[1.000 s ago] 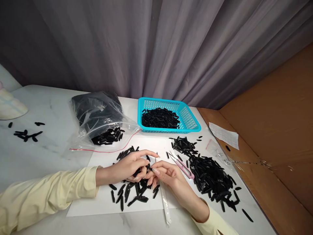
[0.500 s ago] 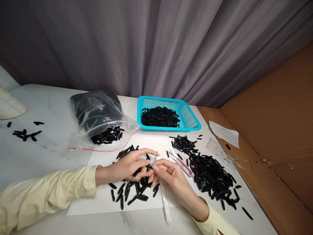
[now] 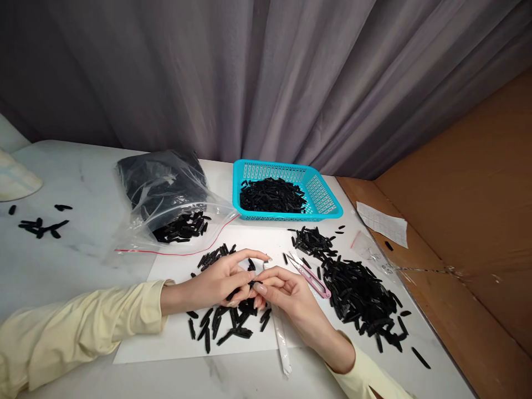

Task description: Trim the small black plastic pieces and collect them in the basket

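Observation:
My left hand [image 3: 228, 280] and my right hand [image 3: 286, 291] meet above a white sheet [image 3: 155, 335]. Between their fingertips is a small black strip [image 3: 253, 283], mostly covered by the fingers. My left index finger stretches out past it, while the thumb and other fingers are closed on the strip. The right thumb and forefinger pinch its other end. Beneath the hands lie many loose black strips [image 3: 236, 332]. A narrow white tape-like strip [image 3: 282, 349] runs from under my right hand towards the table's front. Pink thread snips [image 3: 311, 277] rest just right of my right hand.
A blue basket [image 3: 332, 209] with black strips stands at the back. Left of it, an unsealed zip bag [image 3: 166, 188] spills more strips. A large pile [image 3: 361, 299] lies at right, near a small clear bag [image 3: 369, 252], a paper slip [image 3: 382, 224] and brown board [image 3: 469, 194].
The fingertips have shifted slightly around the black strip, the right thumb moving a little left. The whole view has tilted slightly; the piles and basket look the same.

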Motion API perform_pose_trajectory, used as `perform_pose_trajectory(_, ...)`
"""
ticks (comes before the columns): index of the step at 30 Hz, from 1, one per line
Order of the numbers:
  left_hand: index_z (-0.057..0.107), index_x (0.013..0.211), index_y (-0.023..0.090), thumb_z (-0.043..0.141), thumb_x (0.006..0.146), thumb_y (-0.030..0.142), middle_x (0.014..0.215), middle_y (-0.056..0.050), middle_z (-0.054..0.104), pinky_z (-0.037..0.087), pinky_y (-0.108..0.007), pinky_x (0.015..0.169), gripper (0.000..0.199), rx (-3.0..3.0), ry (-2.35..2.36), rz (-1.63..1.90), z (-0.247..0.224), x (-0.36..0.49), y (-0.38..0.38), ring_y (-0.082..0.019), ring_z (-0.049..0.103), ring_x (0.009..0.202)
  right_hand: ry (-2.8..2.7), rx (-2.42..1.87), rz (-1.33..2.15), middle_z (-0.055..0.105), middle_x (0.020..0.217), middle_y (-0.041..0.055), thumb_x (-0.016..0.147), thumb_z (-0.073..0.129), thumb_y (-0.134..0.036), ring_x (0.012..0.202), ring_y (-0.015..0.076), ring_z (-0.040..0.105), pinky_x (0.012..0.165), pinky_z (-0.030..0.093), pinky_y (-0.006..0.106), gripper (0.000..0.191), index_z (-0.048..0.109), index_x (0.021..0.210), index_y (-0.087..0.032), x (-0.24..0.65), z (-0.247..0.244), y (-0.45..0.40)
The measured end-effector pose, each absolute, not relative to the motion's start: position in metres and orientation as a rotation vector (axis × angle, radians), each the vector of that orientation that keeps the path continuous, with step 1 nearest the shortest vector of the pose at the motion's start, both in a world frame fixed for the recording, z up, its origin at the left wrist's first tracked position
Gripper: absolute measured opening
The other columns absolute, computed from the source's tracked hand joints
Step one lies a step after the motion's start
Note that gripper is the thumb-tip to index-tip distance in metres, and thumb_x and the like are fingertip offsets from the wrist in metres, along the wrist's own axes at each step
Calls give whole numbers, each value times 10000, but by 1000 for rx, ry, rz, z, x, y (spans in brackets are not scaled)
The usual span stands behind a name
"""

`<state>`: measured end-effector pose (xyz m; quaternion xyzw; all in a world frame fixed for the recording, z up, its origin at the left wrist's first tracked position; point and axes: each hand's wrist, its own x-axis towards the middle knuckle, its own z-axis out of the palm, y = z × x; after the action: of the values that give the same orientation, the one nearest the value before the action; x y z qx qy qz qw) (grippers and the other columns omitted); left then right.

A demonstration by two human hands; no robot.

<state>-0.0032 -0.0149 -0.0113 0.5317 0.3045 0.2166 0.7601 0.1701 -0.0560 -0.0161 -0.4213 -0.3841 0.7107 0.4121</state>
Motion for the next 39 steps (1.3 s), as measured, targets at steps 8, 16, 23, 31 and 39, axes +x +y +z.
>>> perform_pose_trajectory(8,434,1235,158,454,897,342,396,108,405,217,-122,325,386,1167,668,462,-11,-4,-15,-49,247,326,-1135,-1164,1674,699,683,23,725,713,-373,582,135,638,589,502,256,244,637,822,-162,171,-6,-54)
perform_pose_trajectory(16,485,1187,133,372,916,353,394,78,434,155,-133,282,366,1028,683,460,-8,-6,-8,-52,232,280,-2178,-1959,412,689,584,18,748,525,-207,508,203,625,498,436,283,122,628,685,-231,287,40,-33)
perform_pose_trajectory(23,491,1199,118,283,929,456,384,54,457,144,-143,284,479,983,646,423,-9,-7,-4,-62,240,270,-2233,-1818,66,708,801,99,802,511,-210,645,240,656,563,491,327,148,659,818,-205,261,41,-43)
perform_pose_trajectory(31,582,774,121,232,865,656,353,22,437,124,-177,290,646,855,576,413,-15,-4,-4,-65,255,256,-2353,-926,617,631,1047,111,874,406,-30,977,221,570,813,509,355,308,583,1068,-192,145,24,-37)
perform_pose_trajectory(39,369,341,175,123,843,708,303,-19,341,106,-237,303,772,905,623,348,-18,-4,-4,-65,262,255,-2376,-821,464,643,856,104,872,403,-53,805,218,585,693,504,350,214,579,924,-164,142,11,-27)
